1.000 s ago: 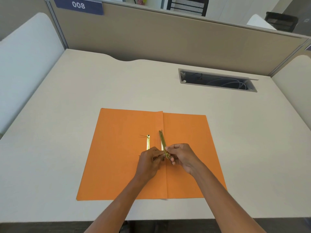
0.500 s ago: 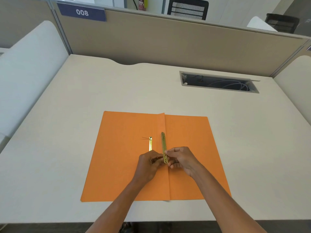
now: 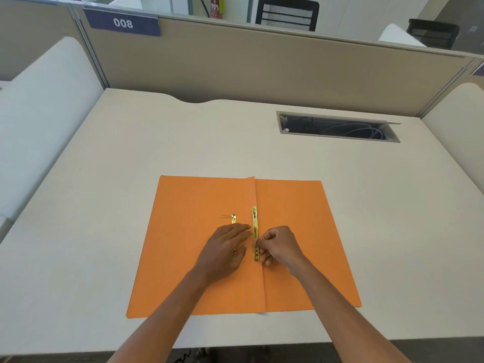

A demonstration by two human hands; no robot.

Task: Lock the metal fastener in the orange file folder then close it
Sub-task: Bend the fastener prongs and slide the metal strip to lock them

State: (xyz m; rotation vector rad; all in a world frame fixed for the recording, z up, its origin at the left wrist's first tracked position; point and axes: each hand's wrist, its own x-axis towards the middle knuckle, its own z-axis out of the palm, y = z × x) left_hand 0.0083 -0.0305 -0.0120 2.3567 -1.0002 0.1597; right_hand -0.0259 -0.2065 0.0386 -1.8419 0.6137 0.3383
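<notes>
An orange file folder point(image 3: 183, 258) lies open and flat on the desk. A gold metal fastener bar point(image 3: 254, 224) runs along the centre fold, lying flat and straight. A shorter gold fastener piece point(image 3: 233, 218) shows on the left leaf, mostly hidden under my left hand. My left hand point(image 3: 225, 250) rests flat on the left leaf, fingers extended and touching the bar's left side. My right hand point(image 3: 280, 244) is curled, its fingertips pinching the lower part of the bar.
The beige desk point(image 3: 104, 205) is bounded by a partition wall point(image 3: 262, 69) at the back and white side panels. A rectangular cable cut-out point(image 3: 337, 127) sits at the back right. The desk's front edge runs just below the folder.
The gold bar was tilted and lifted between both hands; now it lies straight along the fold. My left hand has opened from a pinch and flattened onto the left leaf.
</notes>
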